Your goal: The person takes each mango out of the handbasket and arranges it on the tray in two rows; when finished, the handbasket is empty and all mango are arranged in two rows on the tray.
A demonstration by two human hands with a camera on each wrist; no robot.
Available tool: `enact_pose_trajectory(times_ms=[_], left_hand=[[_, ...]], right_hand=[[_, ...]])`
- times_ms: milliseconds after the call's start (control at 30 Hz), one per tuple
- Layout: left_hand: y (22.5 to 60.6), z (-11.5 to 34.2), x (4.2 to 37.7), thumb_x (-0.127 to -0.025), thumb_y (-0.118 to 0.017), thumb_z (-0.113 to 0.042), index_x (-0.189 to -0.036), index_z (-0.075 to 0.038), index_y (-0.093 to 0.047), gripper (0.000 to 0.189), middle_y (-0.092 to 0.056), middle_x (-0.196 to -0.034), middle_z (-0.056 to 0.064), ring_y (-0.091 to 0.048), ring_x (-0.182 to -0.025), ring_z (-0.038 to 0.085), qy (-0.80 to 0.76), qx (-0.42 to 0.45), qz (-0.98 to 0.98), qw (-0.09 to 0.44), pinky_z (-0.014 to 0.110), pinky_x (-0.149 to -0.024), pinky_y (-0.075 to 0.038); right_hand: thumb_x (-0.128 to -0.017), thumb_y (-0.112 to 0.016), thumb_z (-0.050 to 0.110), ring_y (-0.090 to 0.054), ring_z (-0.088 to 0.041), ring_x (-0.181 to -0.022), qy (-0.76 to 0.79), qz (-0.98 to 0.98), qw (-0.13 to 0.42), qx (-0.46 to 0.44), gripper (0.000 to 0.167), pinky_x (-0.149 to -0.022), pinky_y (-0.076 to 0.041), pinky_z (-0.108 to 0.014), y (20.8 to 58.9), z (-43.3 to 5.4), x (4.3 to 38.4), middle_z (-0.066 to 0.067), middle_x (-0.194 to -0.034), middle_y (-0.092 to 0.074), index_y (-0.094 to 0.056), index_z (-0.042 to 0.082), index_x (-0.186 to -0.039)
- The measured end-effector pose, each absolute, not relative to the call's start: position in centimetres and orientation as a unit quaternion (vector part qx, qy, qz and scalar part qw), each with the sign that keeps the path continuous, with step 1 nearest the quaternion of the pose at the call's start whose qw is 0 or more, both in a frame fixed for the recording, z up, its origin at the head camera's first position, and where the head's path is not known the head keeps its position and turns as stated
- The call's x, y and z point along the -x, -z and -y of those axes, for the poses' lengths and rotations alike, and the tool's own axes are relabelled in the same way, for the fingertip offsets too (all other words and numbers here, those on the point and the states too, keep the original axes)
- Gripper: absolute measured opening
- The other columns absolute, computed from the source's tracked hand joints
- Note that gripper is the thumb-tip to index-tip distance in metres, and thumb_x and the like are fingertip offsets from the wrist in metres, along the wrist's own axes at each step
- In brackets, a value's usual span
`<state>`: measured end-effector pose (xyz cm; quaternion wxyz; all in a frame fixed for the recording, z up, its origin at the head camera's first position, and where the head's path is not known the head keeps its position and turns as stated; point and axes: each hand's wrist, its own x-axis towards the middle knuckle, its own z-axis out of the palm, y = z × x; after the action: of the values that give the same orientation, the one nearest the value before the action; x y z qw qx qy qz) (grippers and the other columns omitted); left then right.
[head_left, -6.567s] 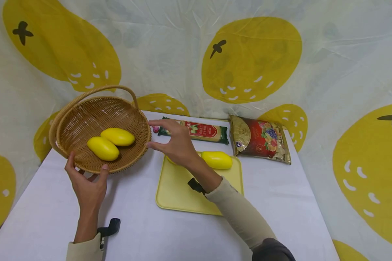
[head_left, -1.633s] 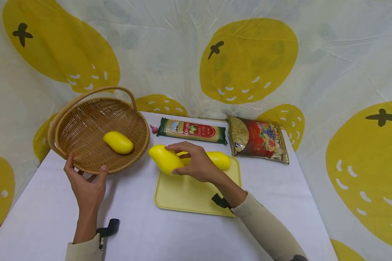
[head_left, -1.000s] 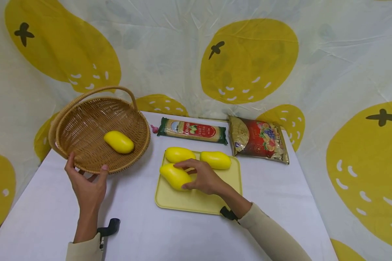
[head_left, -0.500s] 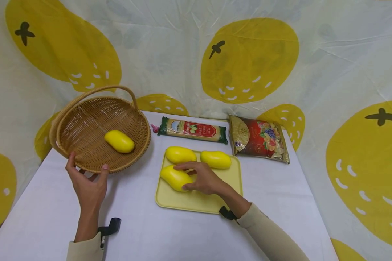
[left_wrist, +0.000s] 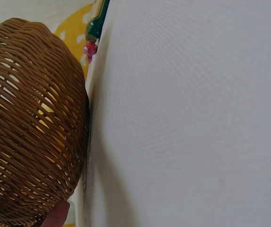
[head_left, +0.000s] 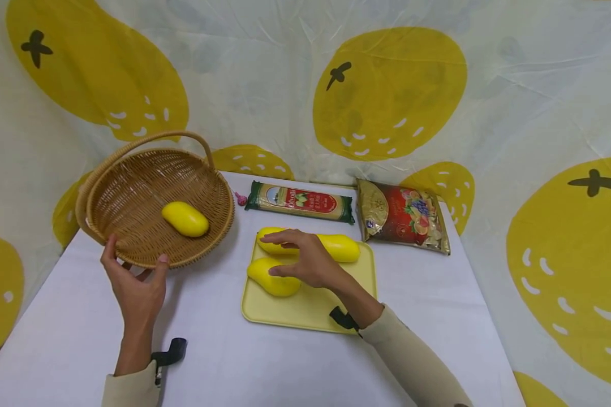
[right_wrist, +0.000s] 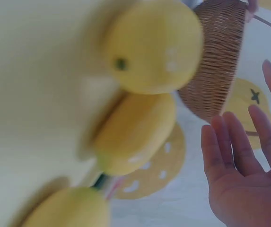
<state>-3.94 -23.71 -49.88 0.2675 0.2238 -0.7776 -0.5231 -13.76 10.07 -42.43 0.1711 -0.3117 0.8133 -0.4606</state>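
Note:
My left hand grips the near rim of a brown wicker basket, which is tilted so its inside faces me. One yellow mango lies in it. In the left wrist view a fingertip touches the underside of the weave. My right hand hovers over the pale yellow tray, fingers spread and holding nothing. Three mangoes lie on that tray: a front mango beneath the thumb, a back left mango partly covered by my fingers, and a back right mango.
Behind the tray lies a pasta packet with green ends. To its right sits a red and gold snack bag. A small pink bead-like item lies between basket and packet. A fruit-print curtain hangs behind the white table.
One of two mangoes in the basket has been carried to the tray's front left by my right hand, which has let go and lifted slightly. My left hand and the basket have stayed put.

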Motion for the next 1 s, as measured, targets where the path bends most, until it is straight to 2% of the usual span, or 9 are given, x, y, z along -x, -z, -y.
enact_pose_trajectory(times_ms=[300,567,633,833,1000], left_hand=[[49.9,23.6,3.8,-0.089,-0.081,-0.018,-0.166,-0.032,-0.020,0.099,-0.025,-0.171,-0.006,-0.047,-0.144,0.036,0.524,-0.227,0.776,0.268,0.032,-0.100,-0.057],[49.8,23.6,4.0,-0.089,-0.080,-0.017,-0.166,-0.033,-0.020,0.099,-0.024,-0.172,-0.008,-0.045,-0.146,0.037,0.527,-0.224,0.775,0.266,0.050,-0.108,-0.056],[49.8,23.6,4.0,-0.089,-0.080,-0.017,-0.166,-0.033,-0.020,0.099,-0.023,-0.172,-0.009,-0.045,-0.147,0.037,0.527,-0.225,0.775,0.265,0.052,-0.108,-0.055],[49.8,23.7,4.0,-0.089,-0.080,-0.018,-0.166,-0.033,-0.020,0.099,-0.024,-0.171,-0.010,-0.046,-0.147,0.038,0.522,-0.223,0.777,0.270,0.044,-0.104,-0.058],[49.7,23.6,4.0,-0.089,-0.080,-0.018,-0.166,-0.033,-0.020,0.098,-0.024,-0.172,-0.008,-0.047,-0.147,0.039,0.517,-0.221,0.781,0.272,0.040,-0.102,-0.058]], right_hand=[[-0.086,-0.090,0.023,-0.058,-0.012,-0.132,0.474,-0.815,0.107,0.314,0.059,-0.112,-0.052,-0.041,40.4,-5.5,14.4,0.009,-0.142,-0.068,-0.069,0.024,-0.142],[-0.085,-0.091,0.022,-0.061,-0.019,-0.127,0.464,-0.818,0.059,0.335,0.064,-0.105,-0.052,-0.023,40.0,-1.4,15.2,0.006,-0.143,-0.068,-0.067,0.021,-0.144],[-0.085,-0.091,0.024,-0.061,-0.018,-0.129,0.461,-0.818,0.055,0.340,0.064,-0.110,-0.049,-0.024,40.0,-0.4,15.4,0.006,-0.144,-0.068,-0.066,0.021,-0.144],[-0.087,-0.090,0.031,-0.056,-0.011,-0.140,0.431,-0.828,0.052,0.356,0.066,-0.125,-0.036,-0.030,39.6,2.7,15.9,0.006,-0.147,-0.066,-0.064,0.022,-0.147],[-0.086,-0.090,0.032,-0.057,-0.013,-0.137,0.405,-0.837,0.059,0.362,0.067,-0.114,-0.043,-0.024,39.8,5.2,16.5,0.005,-0.147,-0.066,-0.065,0.023,-0.147]])
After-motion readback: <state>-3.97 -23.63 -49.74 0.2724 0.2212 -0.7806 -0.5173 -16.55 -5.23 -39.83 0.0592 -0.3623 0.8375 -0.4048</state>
